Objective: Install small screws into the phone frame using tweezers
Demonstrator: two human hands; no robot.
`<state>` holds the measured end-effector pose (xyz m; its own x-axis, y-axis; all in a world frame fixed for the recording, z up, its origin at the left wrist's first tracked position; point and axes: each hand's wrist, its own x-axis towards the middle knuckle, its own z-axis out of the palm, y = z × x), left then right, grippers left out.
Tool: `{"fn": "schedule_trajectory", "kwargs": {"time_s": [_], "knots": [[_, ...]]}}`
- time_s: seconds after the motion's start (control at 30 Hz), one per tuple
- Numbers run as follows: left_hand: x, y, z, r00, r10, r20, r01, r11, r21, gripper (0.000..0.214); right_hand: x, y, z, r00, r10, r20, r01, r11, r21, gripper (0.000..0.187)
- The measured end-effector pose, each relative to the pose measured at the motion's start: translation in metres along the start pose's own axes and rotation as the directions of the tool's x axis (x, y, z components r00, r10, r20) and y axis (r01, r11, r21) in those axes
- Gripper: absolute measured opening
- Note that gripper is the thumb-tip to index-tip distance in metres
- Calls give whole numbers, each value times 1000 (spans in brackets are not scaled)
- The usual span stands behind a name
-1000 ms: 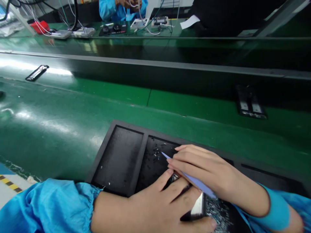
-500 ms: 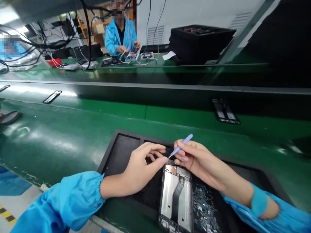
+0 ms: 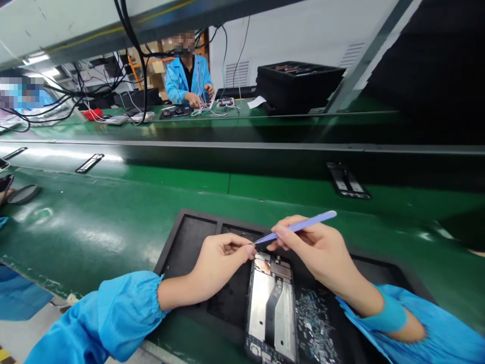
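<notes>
My right hand is closed around lilac tweezers, whose tips point left and meet the fingertips of my left hand. My left thumb and forefinger are pinched together; whatever may be between them is too small to make out. Just below the fingertips lies an opened phone frame, its silver inside facing up with a dark flex strip down the middle. It rests on a black tray. Right of the phone, many tiny shiny parts are spread over the tray.
Further phone frames lie beyond on the green bench, one at right and one at left. A round dark dish sits at far left. Across the partition, a person in a blue jacket works near a black bin.
The tweezers have swung to a flatter angle, with more of their handle showing. My left thumb and forefinger have closed together. The camera view has tilted slightly upward.
</notes>
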<state>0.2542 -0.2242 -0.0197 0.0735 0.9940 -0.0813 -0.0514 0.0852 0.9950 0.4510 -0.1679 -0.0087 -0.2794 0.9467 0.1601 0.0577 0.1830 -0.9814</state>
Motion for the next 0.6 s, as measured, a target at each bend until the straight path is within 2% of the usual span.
{"fn": "schedule_trajectory", "kwargs": {"time_s": [0.1, 0.17, 0.27, 0.33, 0.4, 0.47, 0.53, 0.6], "knots": [[0, -2, -2, 1000, -8, -9, 8, 999, 34, 30, -2, -4, 0, 997, -82, -2, 82, 995, -64, 32], [1, -3, -3, 1000, -8, 0, 8, 997, 72, 32, -1, -6, 2, 998, -60, -2, 60, 997, -55, 35], [3, -6, -4, 999, 6, 48, -14, 987, 161, 32, 2, -8, 4, 993, 101, -64, -94, 990, 103, 43], [2, -7, -4, 996, 45, 82, -64, 966, 251, 30, -1, -6, 3, 952, 273, -136, -233, 939, 253, 54], [-1, -8, -5, 987, 110, 121, -146, 926, 347, 27, -9, -1, 2, 894, 391, -217, -313, 894, 320, 65], [-5, -9, -5, 947, 209, 243, -309, 792, 527, 28, -20, 5, 1, 875, 391, -285, -312, 907, 284, 63], [-9, -10, -5, 864, 276, 420, -502, 532, 682, 31, -31, 12, 2, 893, 315, -323, -250, 941, 227, 57], [-11, -12, -5, 792, 286, 539, -608, 289, 740, 34, -38, 18, 4, 906, 246, -346, -191, 964, 185, 51]]}}
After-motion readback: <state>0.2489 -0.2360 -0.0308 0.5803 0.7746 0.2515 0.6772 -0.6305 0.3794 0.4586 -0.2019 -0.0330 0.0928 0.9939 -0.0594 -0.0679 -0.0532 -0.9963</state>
